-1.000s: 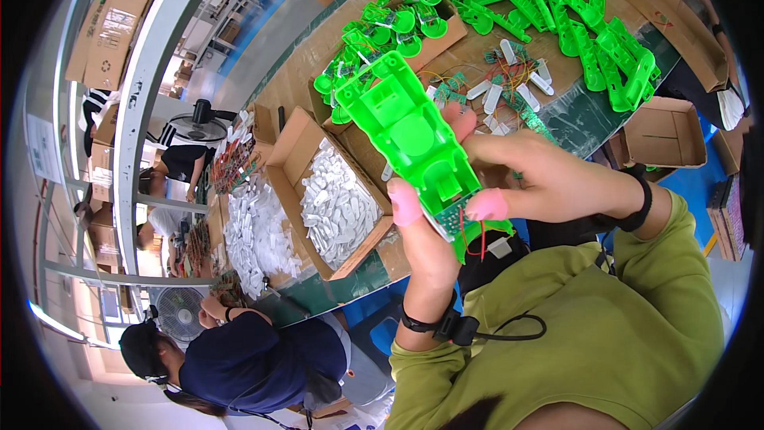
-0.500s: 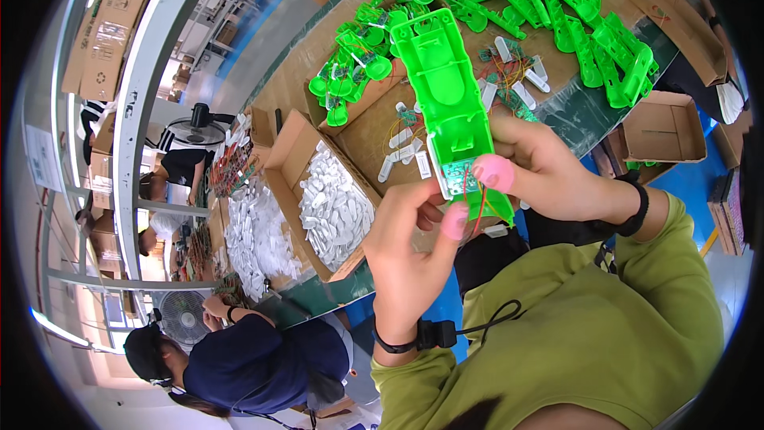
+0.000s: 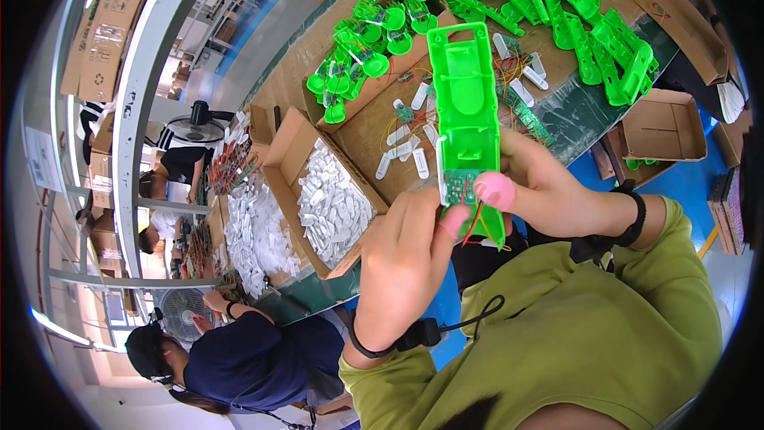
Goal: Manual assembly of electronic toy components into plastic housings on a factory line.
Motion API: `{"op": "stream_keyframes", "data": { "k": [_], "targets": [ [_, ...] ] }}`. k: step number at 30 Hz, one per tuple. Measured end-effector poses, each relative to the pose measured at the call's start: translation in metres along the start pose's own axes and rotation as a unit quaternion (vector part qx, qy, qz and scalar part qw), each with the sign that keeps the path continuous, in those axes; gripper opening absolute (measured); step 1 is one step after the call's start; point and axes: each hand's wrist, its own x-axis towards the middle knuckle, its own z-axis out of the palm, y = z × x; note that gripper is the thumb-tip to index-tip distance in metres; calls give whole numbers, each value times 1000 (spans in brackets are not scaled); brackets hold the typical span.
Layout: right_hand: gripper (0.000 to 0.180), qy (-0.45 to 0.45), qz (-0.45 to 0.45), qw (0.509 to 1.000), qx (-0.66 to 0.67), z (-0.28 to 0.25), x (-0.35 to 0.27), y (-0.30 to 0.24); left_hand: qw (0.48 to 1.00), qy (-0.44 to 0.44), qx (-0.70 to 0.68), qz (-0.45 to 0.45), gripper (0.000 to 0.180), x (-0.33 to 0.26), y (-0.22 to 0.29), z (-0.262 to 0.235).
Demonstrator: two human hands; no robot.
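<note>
Both hands are raised at the centre of the frame, holding a long green plastic shell (image 3: 465, 103) upright, its open side facing the camera. The left hand (image 3: 410, 259) comes up from below, back of the hand toward us, fingers curled and clamped on the shell's lower end, where a small circuit board (image 3: 458, 189) sits. The right hand (image 3: 549, 187) reaches in from the right, its pink-capped thumb (image 3: 495, 189) pressed on the board's edge, fingers closed behind the shell. Thin wires (image 3: 477, 227) dangle beneath. Behind, on the brown worktable (image 3: 374, 131), lie more green parts (image 3: 593, 36) in the upper right; a cardboard box of white pieces (image 3: 330, 207) sits centre left.
</note>
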Motion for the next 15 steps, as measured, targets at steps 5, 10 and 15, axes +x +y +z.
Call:
{"op": "stream_keyframes", "data": {
  "k": [5,10,15],
  "targets": [
    [43,0,-21,1000,0,6,-3,2,1000,-6,16,6,16,0,0,-5],
    [41,4,-8,1000,-3,7,-5,4,997,-14,70,33,21,1,1,-5],
    [40,4,-9,1000,25,13,-6,8,999,-33,21,-3,19,-2,-1,-9]
  ]
}}
